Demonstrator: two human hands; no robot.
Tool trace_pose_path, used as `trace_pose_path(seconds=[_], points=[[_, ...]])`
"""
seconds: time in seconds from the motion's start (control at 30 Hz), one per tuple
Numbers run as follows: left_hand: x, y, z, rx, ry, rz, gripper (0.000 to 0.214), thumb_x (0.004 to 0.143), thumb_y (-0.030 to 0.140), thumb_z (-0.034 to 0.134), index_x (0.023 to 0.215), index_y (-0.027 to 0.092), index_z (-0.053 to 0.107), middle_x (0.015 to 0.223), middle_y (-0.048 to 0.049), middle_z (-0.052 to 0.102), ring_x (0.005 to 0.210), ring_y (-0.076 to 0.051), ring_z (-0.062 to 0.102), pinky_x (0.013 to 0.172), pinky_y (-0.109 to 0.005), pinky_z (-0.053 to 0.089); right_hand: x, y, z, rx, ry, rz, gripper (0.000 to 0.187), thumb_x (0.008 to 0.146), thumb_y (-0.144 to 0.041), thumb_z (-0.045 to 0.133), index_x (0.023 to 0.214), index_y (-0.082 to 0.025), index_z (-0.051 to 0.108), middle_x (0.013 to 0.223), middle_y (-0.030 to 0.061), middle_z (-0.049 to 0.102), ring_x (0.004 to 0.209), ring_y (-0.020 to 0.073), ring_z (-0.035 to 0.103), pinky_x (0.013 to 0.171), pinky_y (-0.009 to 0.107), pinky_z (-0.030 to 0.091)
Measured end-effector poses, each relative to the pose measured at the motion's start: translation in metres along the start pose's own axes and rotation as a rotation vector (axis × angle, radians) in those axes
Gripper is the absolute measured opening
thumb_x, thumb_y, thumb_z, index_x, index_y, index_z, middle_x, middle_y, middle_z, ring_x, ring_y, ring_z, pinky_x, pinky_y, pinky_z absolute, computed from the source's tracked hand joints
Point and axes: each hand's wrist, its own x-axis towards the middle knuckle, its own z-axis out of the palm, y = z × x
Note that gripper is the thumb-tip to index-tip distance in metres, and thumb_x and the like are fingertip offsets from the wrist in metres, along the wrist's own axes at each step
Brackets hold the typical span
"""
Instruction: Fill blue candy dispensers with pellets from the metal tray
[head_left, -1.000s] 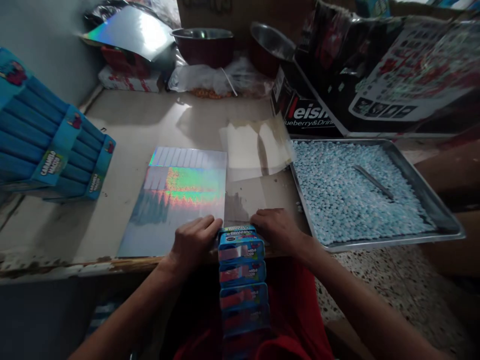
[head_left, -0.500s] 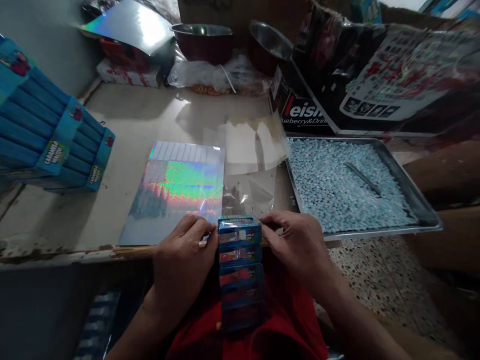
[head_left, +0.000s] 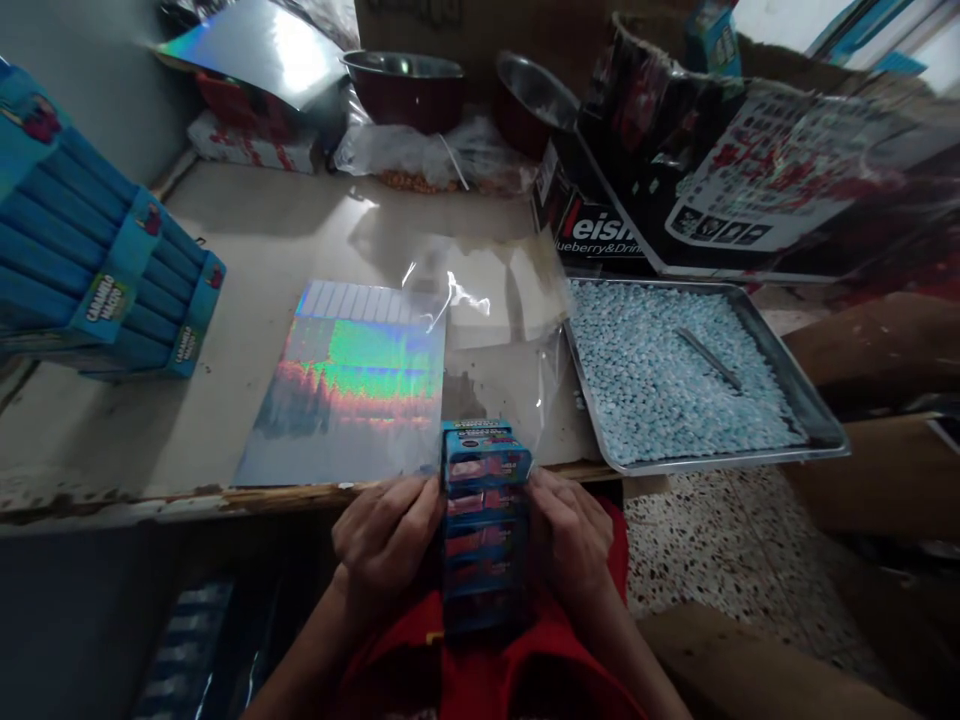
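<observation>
A row of small blue candy boxes point(head_left: 486, 540) rests against my lap at the table's front edge, its printed end tilted up toward the table. My left hand point(head_left: 390, 530) is closed, its curled fingers pressed against the row's left side. On the other side my right hand point(head_left: 571, 525) is closed too, thumb and fingers against the right side near the top. Clear plastic film point(head_left: 469, 300) rises loose and shiny from the table just beyond the boxes. Whether the fingertips also pinch film is hidden.
A shiny holographic sheet point(head_left: 352, 390) lies left of the film. Tall blue boxed packs point(head_left: 105, 250) stand at far left. To the right, a metal tray point(head_left: 622, 468) holds pale blue pellets and a thin metal strip point(head_left: 709, 358). Bowls, bags and cartons line the back.
Both hands have moved lower along the row's sides, and the right hand has drawn closer in. The film beyond the boxes now stands up higher. The row has tilted slightly.
</observation>
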Motion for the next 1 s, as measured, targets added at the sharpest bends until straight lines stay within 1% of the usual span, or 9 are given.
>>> trace_pose_path(seconds=[0.1, 0.27, 0.4, 0.53, 0.6, 0.67, 0.77, 0.87, 1.0], points=[[0.001, -0.009, 0.016, 0.061, 0.062, -0.106, 0.029, 0.083, 0.015, 0.077, 0.108, 0.021, 0.062, 0.090, -0.0048, 0.073, 0.081, -0.018, 0.070, 0.076, -0.027, 0.054, 0.002, 0.005, 0.007, 0.000, 0.009, 0.006, 0.034, 0.097, -0.011, 0.058, 0.130, -0.021, 0.055, 0.111, 0.0093, 0.077, 0.106, 0.0191, 0.073, 0.092, 0.034, 0.059], [0.011, -0.019, 0.032, 0.060, -0.154, -0.296, 0.014, 0.092, 0.020, 0.066, 0.105, 0.019, 0.063, 0.095, -0.0054, 0.071, 0.077, -0.016, 0.068, 0.068, -0.025, 0.048, 0.010, 0.008, 0.016, 0.037, 0.037, 0.055, 0.022, 0.097, -0.012, 0.059, 0.115, -0.023, 0.061, 0.106, 0.0069, 0.079, 0.098, 0.0182, 0.075, 0.085, 0.031, 0.060], [0.008, -0.025, 0.029, 0.098, -0.213, -0.167, 0.010, 0.094, 0.015, 0.060, 0.101, 0.020, 0.065, 0.089, -0.0024, 0.072, 0.077, -0.015, 0.068, 0.069, -0.024, 0.045, 0.009, 0.006, 0.019, 0.096, 0.006, 0.248, 0.013, 0.096, -0.015, 0.061, 0.093, -0.025, 0.069, 0.093, 0.0026, 0.080, 0.082, 0.0173, 0.077, 0.077, 0.028, 0.061], [0.001, -0.030, 0.025, 0.084, -0.295, -0.055, 0.010, 0.096, 0.016, 0.058, 0.091, 0.020, 0.064, 0.074, 0.0001, 0.066, 0.066, -0.012, 0.062, 0.061, -0.025, 0.039, 0.001, 0.002, 0.024, 0.219, 0.129, 0.483, 0.017, 0.089, -0.022, 0.074, 0.105, -0.025, 0.072, 0.091, 0.0018, 0.080, 0.076, 0.0186, 0.076, 0.069, 0.029, 0.061], [0.000, -0.031, 0.023, 0.069, -0.338, -0.050, 0.011, 0.098, 0.018, 0.057, 0.091, 0.020, 0.065, 0.073, -0.0001, 0.065, 0.063, -0.012, 0.059, 0.058, -0.026, 0.036, 0.001, 0.000, 0.025, 0.311, 0.108, 0.624, 0.013, 0.089, -0.024, 0.075, 0.102, -0.025, 0.073, 0.088, 0.0004, 0.078, 0.072, 0.0176, 0.073, 0.066, 0.028, 0.059], [0.002, -0.031, 0.021, 0.055, -0.386, -0.051, 0.011, 0.099, 0.020, 0.056, 0.092, 0.019, 0.065, 0.075, -0.0007, 0.065, 0.062, -0.011, 0.058, 0.057, -0.026, 0.034, 0.004, -0.001, 0.023, 0.400, 0.041, 0.680, 0.002, 0.091, -0.023, 0.073, 0.093, -0.024, 0.072, 0.083, -0.0001, 0.076, 0.070, 0.0167, 0.071, 0.064, 0.027, 0.056], [0.006, -0.030, 0.015, 0.015, -0.446, -0.016, 0.018, 0.102, 0.023, 0.052, 0.088, 0.019, 0.063, 0.077, -0.0010, 0.066, 0.062, -0.011, 0.056, 0.057, -0.025, 0.034, 0.011, -0.001, 0.017, 0.387, -0.029, 0.508, 0.011, 0.096, -0.016, 0.063, 0.087, -0.022, 0.067, 0.087, 0.0030, 0.074, 0.076, 0.0179, 0.068, 0.068, 0.030, 0.053], [0.005, -0.028, 0.006, 0.021, -0.436, 0.108, 0.021, 0.103, 0.023, 0.051, 0.085, 0.019, 0.062, 0.076, -0.0014, 0.065, 0.061, -0.012, 0.054, 0.057, -0.027, 0.034, 0.007, -0.003, 0.008, 0.294, -0.085, 0.288, 0.022, 0.096, -0.006, 0.052, 0.082, -0.022, 0.059, 0.086, 0.0056, 0.071, 0.078, 0.0188, 0.062, 0.068, 0.032, 0.048], [-0.006, -0.021, -0.005, -0.038, -0.486, 0.266, 0.022, 0.103, 0.027, 0.050, 0.086, 0.018, 0.061, 0.078, -0.0027, 0.064, 0.068, -0.015, 0.056, 0.063, -0.027, 0.041, -0.016, -0.010, -0.004, 0.307, -0.147, 0.221, 0.025, 0.095, -0.002, 0.046, 0.080, -0.022, 0.052, 0.084, 0.0064, 0.067, 0.079, 0.0189, 0.058, 0.068, 0.032, 0.046]])
